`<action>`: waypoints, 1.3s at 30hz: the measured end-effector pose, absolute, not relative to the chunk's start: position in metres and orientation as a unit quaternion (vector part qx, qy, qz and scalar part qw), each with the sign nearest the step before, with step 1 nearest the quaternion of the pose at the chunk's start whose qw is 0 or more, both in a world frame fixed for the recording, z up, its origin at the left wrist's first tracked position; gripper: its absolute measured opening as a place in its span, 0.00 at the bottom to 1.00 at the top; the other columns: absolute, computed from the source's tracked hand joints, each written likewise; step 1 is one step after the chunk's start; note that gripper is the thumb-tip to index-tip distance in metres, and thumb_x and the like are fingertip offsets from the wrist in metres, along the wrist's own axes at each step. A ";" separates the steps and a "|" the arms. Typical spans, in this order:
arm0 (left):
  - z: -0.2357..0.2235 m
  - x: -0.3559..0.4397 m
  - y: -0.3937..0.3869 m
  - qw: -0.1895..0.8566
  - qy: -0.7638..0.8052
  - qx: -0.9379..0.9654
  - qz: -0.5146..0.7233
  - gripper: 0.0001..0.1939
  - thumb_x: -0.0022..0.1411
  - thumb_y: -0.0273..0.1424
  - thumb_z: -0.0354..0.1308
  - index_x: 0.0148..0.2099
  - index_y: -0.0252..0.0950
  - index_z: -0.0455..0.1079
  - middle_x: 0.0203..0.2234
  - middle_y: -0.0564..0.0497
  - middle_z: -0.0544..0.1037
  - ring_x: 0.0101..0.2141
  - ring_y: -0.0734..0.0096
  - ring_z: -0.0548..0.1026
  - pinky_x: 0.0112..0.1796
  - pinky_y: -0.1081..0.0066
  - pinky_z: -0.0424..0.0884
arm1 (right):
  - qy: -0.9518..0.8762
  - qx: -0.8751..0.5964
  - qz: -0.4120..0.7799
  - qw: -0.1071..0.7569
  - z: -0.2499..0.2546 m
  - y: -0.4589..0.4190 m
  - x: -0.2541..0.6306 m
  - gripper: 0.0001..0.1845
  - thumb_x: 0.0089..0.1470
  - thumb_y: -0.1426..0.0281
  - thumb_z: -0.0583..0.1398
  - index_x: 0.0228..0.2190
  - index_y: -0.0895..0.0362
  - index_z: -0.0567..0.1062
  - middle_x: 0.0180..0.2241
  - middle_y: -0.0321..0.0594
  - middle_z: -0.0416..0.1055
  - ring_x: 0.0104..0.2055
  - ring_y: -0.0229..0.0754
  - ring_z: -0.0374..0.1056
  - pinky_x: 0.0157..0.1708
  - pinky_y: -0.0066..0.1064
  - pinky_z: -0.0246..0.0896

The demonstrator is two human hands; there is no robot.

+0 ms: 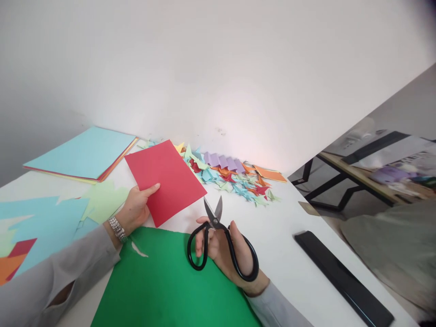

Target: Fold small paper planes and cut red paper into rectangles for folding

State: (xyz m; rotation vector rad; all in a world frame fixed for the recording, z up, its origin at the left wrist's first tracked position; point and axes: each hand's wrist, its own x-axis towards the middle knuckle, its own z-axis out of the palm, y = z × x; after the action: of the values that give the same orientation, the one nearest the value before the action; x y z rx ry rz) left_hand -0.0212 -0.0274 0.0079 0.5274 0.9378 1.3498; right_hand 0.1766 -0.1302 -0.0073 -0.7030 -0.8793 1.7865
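1. Black-handled scissors [215,222], lower centre of frame: blades parted, points up.
2. Right hand [223,255] holds them loosely, fingers by the left loop, thumb by the right.
3. Red sheet [175,175], just left of centre, tilted; its right corner shows near one blade tip, contact unclear.
4. Left hand [136,206] pinches the sheet's lower left edge, thumb on the front, fingers mostly hidden. Silver watch [117,229] at the wrist.
5. Green sheet [153,286], bottom centre, below both hands; pale sliver [139,250] at its upper left.
6. Light blue papers [51,227], left edge, overlapping others.
7. Blue-topped stack [85,152], upper left, near the wall [204,68].
8. Coloured scraps [207,175], centre to right, beside a pleated purple strip [223,161].
9. Black bar-shaped object [344,277], lower right, on the white table [279,254].
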 end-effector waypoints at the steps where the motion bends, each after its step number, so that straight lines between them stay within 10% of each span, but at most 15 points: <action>1: 0.007 -0.021 -0.027 0.650 0.413 0.233 0.594 0.20 0.54 0.18 0.62 0.50 0.32 0.73 0.35 0.45 0.83 0.33 0.61 0.81 0.40 0.62 0.79 | -0.364 -0.290 0.735 0.492 -0.007 -0.130 0.177 0.34 0.51 0.42 0.54 0.44 0.57 0.73 0.26 0.41 0.74 0.28 0.44 0.69 0.35 0.35 0.60; 28: 0.007 -0.022 -0.028 0.657 0.422 0.271 0.563 0.24 0.48 0.20 0.66 0.50 0.34 0.74 0.37 0.45 0.82 0.33 0.60 0.80 0.34 0.64 0.78 | -0.333 -0.263 0.750 0.507 -0.008 -0.124 0.178 0.26 0.55 0.45 0.53 0.35 0.54 0.71 0.21 0.36 0.71 0.20 0.39 0.64 0.25 0.30 0.57; 39: 0.014 -0.024 -0.031 0.687 0.424 0.280 0.520 0.15 0.49 0.20 0.64 0.42 0.30 0.74 0.32 0.44 0.82 0.26 0.62 0.80 0.29 0.66 0.78 | -0.385 -0.259 0.735 0.495 -0.008 -0.124 0.182 0.40 0.58 0.44 0.47 0.64 0.47 0.45 0.21 0.34 0.73 0.19 0.40 0.64 0.24 0.31 0.57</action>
State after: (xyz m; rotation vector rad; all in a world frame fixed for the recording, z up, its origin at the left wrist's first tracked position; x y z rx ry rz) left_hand -0.0241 -0.0312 0.0143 0.6262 0.9500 1.1637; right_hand 0.1820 -0.1239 -0.0085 -0.6269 -0.9343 1.7812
